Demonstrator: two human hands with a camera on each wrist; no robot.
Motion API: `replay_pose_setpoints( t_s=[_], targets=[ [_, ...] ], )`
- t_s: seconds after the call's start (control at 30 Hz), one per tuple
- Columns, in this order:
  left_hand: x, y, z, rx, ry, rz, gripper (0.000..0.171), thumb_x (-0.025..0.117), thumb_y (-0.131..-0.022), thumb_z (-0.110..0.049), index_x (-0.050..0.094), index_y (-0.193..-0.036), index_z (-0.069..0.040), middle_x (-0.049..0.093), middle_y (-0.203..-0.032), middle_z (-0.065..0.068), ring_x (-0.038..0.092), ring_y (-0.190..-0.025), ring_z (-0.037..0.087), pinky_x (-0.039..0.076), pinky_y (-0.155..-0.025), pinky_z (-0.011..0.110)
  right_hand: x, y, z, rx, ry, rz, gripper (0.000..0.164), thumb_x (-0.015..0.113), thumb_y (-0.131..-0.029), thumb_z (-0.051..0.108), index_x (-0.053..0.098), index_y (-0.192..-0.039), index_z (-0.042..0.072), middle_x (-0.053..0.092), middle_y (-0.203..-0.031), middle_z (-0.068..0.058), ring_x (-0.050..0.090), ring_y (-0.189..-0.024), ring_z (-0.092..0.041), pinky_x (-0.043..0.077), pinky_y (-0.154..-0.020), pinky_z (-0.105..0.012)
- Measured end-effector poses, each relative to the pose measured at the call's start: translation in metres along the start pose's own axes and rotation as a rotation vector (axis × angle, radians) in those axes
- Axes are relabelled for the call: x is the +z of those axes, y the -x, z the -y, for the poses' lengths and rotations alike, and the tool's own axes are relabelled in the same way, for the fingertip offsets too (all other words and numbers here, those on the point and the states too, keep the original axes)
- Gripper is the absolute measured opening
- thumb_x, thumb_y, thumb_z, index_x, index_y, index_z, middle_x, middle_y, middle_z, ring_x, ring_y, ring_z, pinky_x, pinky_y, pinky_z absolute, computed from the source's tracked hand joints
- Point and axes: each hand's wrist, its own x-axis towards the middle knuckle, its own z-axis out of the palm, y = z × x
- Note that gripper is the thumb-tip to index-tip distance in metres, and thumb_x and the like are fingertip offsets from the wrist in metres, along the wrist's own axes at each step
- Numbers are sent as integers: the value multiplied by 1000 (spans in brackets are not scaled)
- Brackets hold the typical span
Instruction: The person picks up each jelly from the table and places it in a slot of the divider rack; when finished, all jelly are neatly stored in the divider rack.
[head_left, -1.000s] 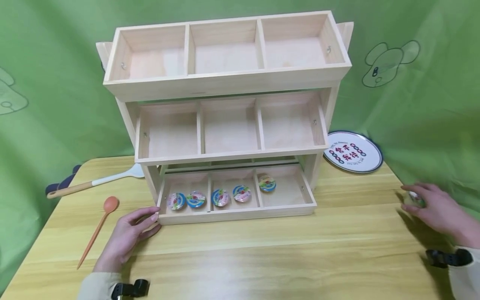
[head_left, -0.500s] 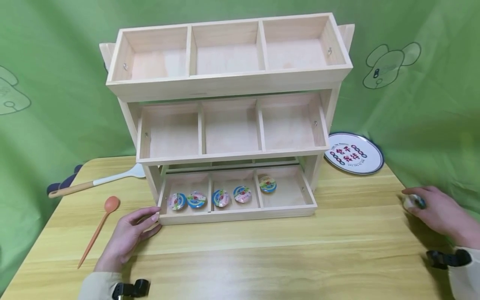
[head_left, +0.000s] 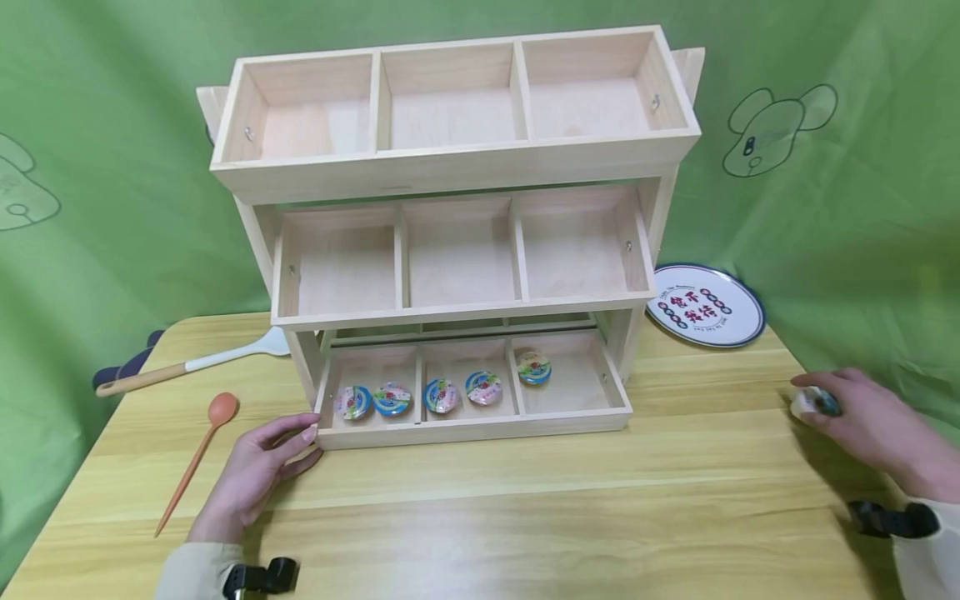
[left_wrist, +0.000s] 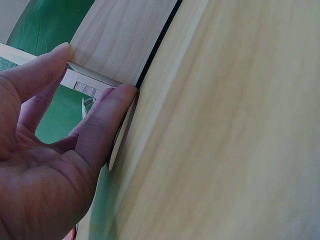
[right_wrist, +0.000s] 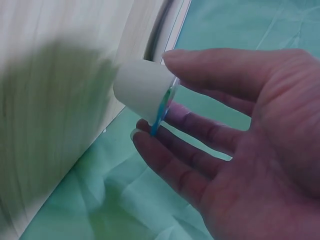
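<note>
At the right end of the table, my right hand (head_left: 873,425) pinches a small jelly cup (right_wrist: 142,89) between thumb and fingertips. The cup lies on its side, its white body facing left and its blue-edged lid towards the palm. My left hand (head_left: 243,479) holds the left front corner of the bottom tray (head_left: 480,427) of a wooden three-tier rack (head_left: 457,171), its fingertips on the end of the front board (left_wrist: 120,40). Several jelly cups lie in that tray: two at left, two in the middle and a single cup (head_left: 534,367) in the right compartment.
A printed plate (head_left: 693,329) lies right of the rack, near the green curtain (head_left: 847,250). On the left of the wooden table (head_left: 525,517) are an orange spoon (head_left: 198,454) and a white utensil with a wooden handle (head_left: 150,379).
My right hand has shifted slightly left with the jelly cup, which has turned so its white body shows more. The left hand stays at the tray corner.
</note>
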Motion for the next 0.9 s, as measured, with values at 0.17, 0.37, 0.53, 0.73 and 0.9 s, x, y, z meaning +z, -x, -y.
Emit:
replay_pose_setpoints(
  t_s=[0.17,0.37,0.53,0.73,0.9],
  targets=[
    [0,0,0,-5,-6,1,30,66,-93,-1,63,-121,9,51,-126,21,64,-104,19,53,-96,40,0,0,9,-29,8,-12,41,74,-83,4,57,-118,-8,45,-112,-40,47,-95,-60,43,-75,-73],
    [1,-1,0,-4,-2,2,30,66,-93,0,63,-121,8,51,-125,20,64,-104,19,53,-96,40,-2,-3,24,-44,1,-7,40,73,-84,5,58,-120,-6,46,-117,-38,46,-101,-57,42,-80,-72],
    [1,-1,0,-3,-3,-1,28,66,-92,0,65,-120,6,53,-123,17,64,-104,19,53,-96,40,-4,-4,36,-62,-2,-1,41,74,-84,6,58,-120,-5,46,-116,-37,48,-99,-58,43,-78,-71],
    [0,0,0,-4,-1,-2,28,66,-92,0,65,-120,6,53,-123,17,64,-103,19,53,-96,40,-3,-6,45,-113,8,-28,40,77,-81,6,60,-117,-2,52,-111,-32,52,-95,-53,47,-74,-67],
    [0,0,0,-2,7,-4,26,66,-92,0,67,-118,4,55,-121,15,64,-103,19,54,-96,40,-2,-8,54,-149,15,-34,41,78,-79,7,61,-116,-2,56,-106,-27,57,-89,-48,51,-70,-64]
  ],
)
